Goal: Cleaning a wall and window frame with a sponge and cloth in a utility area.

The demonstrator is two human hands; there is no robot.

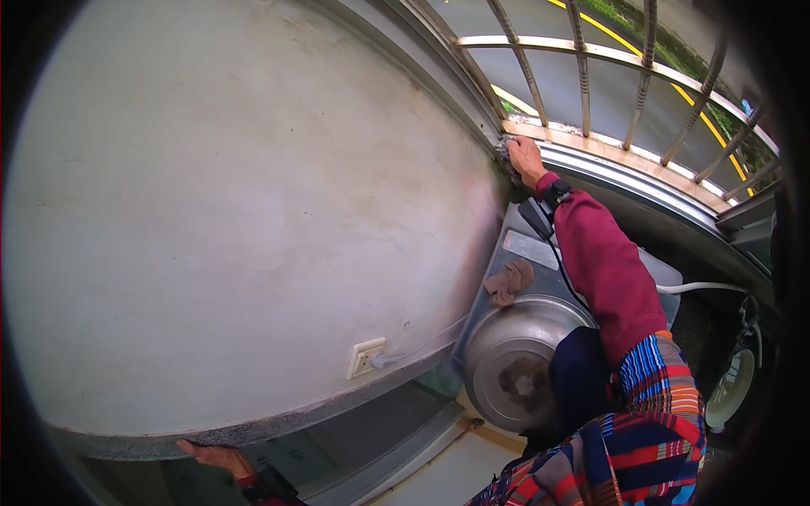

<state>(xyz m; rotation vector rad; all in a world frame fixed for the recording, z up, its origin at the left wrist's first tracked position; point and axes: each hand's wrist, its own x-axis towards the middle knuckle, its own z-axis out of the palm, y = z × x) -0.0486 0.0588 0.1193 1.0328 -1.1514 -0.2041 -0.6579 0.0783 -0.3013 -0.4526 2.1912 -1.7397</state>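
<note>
My right hand (526,161) presses a grey, fuzzy scrubbing pad (506,155), possibly steel wool, into the corner where the white wall (266,209) meets the metal window track (620,174). Most of the pad is hidden behind the fingers. Far to the lower left, my left hand (221,456) is against the edge of a speckled grey stone ledge (272,430); how its fingers bend around that edge cannot be made out. Below my right arm, an upturned metal basin (506,354) lies close to my dark-clad knee (577,373), with a crumpled brown cloth (509,281) beside it.
Metal window bars (582,82) stand outside the track. A black cord (569,278) runs under my right arm. A plug sits in the wall socket (366,358) above the ledge. At the right are a white hose (702,286) and a pale round strainer (731,389).
</note>
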